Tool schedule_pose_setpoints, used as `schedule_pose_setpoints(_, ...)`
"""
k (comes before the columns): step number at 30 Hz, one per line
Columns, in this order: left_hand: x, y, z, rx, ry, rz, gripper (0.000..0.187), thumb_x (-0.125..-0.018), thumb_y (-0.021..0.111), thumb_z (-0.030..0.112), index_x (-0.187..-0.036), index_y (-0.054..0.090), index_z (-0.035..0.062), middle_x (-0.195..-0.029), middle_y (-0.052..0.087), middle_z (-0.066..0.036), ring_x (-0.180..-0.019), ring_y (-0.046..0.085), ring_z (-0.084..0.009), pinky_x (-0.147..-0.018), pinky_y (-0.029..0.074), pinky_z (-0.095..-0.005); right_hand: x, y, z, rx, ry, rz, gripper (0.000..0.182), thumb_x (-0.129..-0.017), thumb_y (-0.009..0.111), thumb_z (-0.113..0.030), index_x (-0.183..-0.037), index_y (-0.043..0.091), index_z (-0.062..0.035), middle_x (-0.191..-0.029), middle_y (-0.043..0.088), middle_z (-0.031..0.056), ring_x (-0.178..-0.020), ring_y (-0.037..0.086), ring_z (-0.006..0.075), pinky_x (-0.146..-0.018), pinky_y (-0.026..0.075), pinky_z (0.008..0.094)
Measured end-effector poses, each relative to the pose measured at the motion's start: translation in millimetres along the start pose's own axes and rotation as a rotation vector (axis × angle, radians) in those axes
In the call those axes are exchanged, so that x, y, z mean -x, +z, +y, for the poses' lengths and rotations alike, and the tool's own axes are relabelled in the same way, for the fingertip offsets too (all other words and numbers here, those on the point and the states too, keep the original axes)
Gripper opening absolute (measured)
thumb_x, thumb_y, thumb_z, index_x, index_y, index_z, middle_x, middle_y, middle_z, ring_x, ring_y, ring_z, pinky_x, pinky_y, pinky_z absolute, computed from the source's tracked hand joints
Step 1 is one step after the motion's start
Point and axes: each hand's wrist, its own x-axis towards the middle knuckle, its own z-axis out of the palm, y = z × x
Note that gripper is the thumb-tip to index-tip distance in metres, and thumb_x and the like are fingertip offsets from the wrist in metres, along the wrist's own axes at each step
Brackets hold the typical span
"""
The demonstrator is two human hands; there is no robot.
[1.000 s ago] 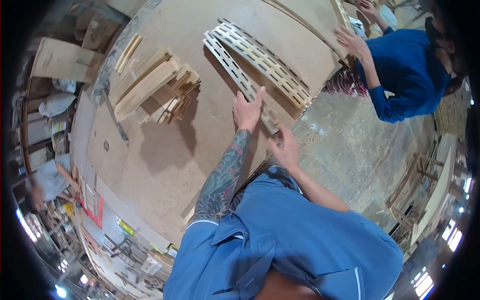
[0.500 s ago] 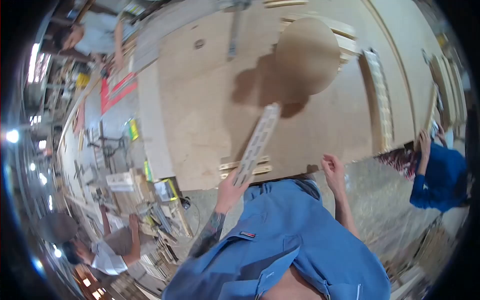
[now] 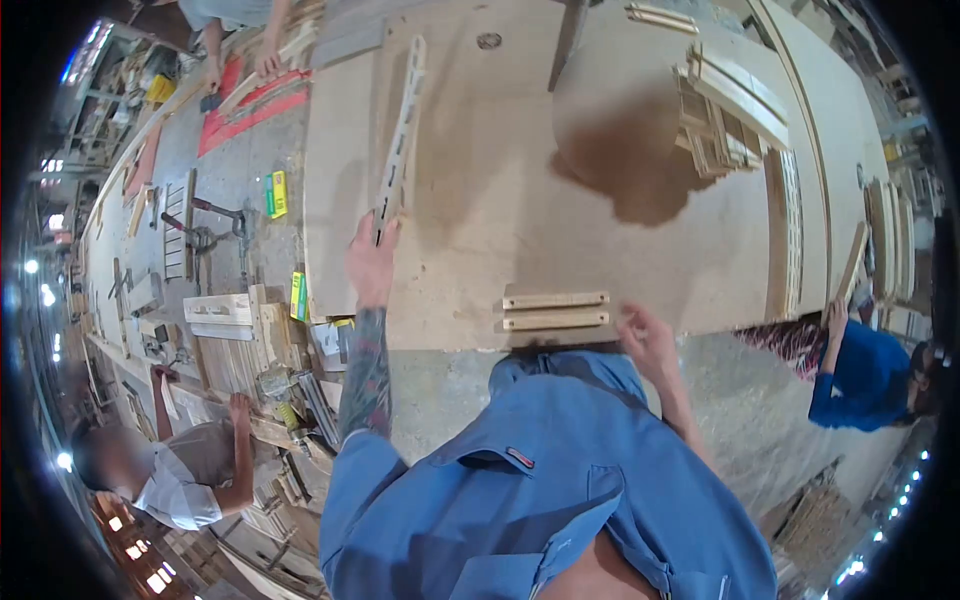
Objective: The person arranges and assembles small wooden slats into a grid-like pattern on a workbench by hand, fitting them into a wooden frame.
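My left hand (image 3: 372,262) is closed around the near end of a long, pale strip with a row of slots (image 3: 401,130). The strip points away from me over the left part of the large wooden board (image 3: 460,220), with its narrow side turned up. Near the board's front edge lie two short wooden slats (image 3: 555,300), side by side, with dark holes at their ends. Just right of these slats is my right hand (image 3: 648,340), empty, its fingers loosely bent and apart.
A stack of wooden pieces (image 3: 735,110) lies at the back right, partly behind a blurred round shape. A long slotted piece (image 3: 793,235) rests farther right. Clamps (image 3: 215,225) and yellow-green boxes (image 3: 277,195) are on the left bench. Co-workers are at left and right.
My left hand has swung the slotted strip left and away from me, turning it onto its edge. My right hand is now nearer the two slats; the view has shifted.
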Motion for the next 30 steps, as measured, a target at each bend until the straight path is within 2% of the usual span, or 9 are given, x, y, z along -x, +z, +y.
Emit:
schedule_pose_setpoints(1,16.4,-4.7,-0.5,-0.006,-0.002,-0.034,0.04,-0.085,0.074,0.031,-0.115,0.066,0.0062,-0.103,0.07,-0.017,-0.096,0.067,-0.0348,-0.081,0.053,-0.0439,-1.9,-2.4,-2.7,-0.036,0.047,0.047,0.042,-0.086,0.072,-0.011,-0.127,0.061,-0.0065,-0.114,0.068,0.0164,-0.101,0.065,0.0277,-0.088,0.054,0.0402)
schedule_pose_setpoints(3,53.5,-3.1,-0.6,-0.013,0.5,-0.151,0.032,-0.083,0.074,0.022,-0.112,0.068,0.0089,-0.105,0.068,-0.012,-0.097,0.066,-0.0304,-0.082,0.053,-0.0409,-12.2,-5.6,-14.1,0.23,-0.219,0.21,0.065,-0.079,0.077,-0.012,-0.139,0.052,-0.0138,-0.137,0.056,0.0164,-0.124,0.053,0.034,-0.103,0.046,0.0474)
schedule_pose_setpoints(8,133.2,48.1,26.2,0.05,0.668,-0.666,0.031,-0.079,0.075,0.02,-0.109,0.07,0.0141,-0.102,0.064,-0.006,-0.097,0.062,-0.0279,-0.081,0.052,-0.0404,-27.8,-10.0,-1.1,0.665,-0.38,-0.108,0.088,-0.069,0.082,-0.017,-0.148,0.043,-0.0194,-0.153,0.038,0.0165,-0.14,0.034,0.0406,-0.108,0.04,0.0494)
schedule_pose_setpoints(15,154.0,91.0,17.7,-0.073,0.763,-0.584,0.043,-0.073,0.08,0.019,-0.115,0.07,0.0173,-0.109,0.06,-0.007,-0.102,0.058,-0.0286,-0.087,0.049,-0.0413,-53.4,-1.4,65.2,0.68,-0.415,-0.2,0.04,-0.071,0.075,-0.017,-0.111,0.069,-0.0175,-0.107,0.07,0.0026,-0.105,0.065,0.0226,-0.094,0.05,0.0398)
schedule_pose_setpoints(18,144.9,94.6,34.9,-0.133,0.8,-0.537,0.052,-0.075,0.08,0.026,-0.124,0.067,0.0197,-0.113,0.06,-0.008,-0.107,0.057,-0.0292,-0.09,0.049,-0.0421,-55.5,-12.2,62.6,0.443,-0.484,-0.112,0.041,-0.074,0.076,-0.018,-0.115,0.07,-0.0173,-0.111,0.07,0.0059,-0.108,0.064,0.0266,-0.096,0.05,0.0417)
schedule_pose_setpoints(20,133.6,86.2,86.5,-0.003,0.609,-0.526,0.054,-0.076,0.082,0.029,-0.126,0.066,0.0168,-0.121,0.059,-0.011,-0.112,0.056,-0.0313,-0.094,0.047,-0.0441,-72.2,-61.4,46.0,0.325,-0.438,0.017,0.042,-0.077,0.077,-0.018,-0.118,0.068,-0.0162,-0.115,0.07,0.0069,-0.111,0.063,0.0271,-0.097,0.05,0.0413)
schedule_pose_setpoints(23,80.4,124.1,180.1,0.152,0.745,-0.366,0.045,-0.084,0.078,0.028,-0.122,0.066,0.0077,-0.113,0.064,-0.013,-0.102,0.062,-0.0286,-0.086,0.052,-0.0399,-128.7,-183.5,25.3,0.115,-0.408,0.487,0.04,-0.085,0.078,-0.016,-0.123,0.067,-0.0085,-0.122,0.069,0.0096,-0.114,0.063,0.0234,-0.099,0.048,0.0375)
schedule_pose_setpoints(25,55.1,148.1,270.4,0.389,0.4,-0.552,0.036,-0.09,0.073,0.028,-0.117,0.067,0.0045,-0.1,0.069,-0.01,-0.084,0.066,-0.0197,-0.071,0.054,-0.0315,-185.0,-267.0,16.9,0.11,-0.272,0.744,0.033,-0.092,0.071,-0.02,-0.121,0.068,-0.0056,-0.114,0.071,0.0106,-0.109,0.065,0.0208,-0.095,0.049,0.0347)
schedule_pose_setpoints(30,40.8,196.7,431.7,0.794,-0.124,-1.106,0.044,-0.095,0.069,0.033,-0.125,0.06,0.0029,-0.098,0.068,-0.007,-0.075,0.063,-0.0085,-0.06,0.052,-0.0229,-336.4,-375.4,14.7,0.26,-0.242,0.488,0.055,-0.097,0.058,-0.05,-0.125,0.065,-0.0038,-0.112,0.07,0.0107,-0.099,0.065,0.0169,-0.084,0.05,0.0307)
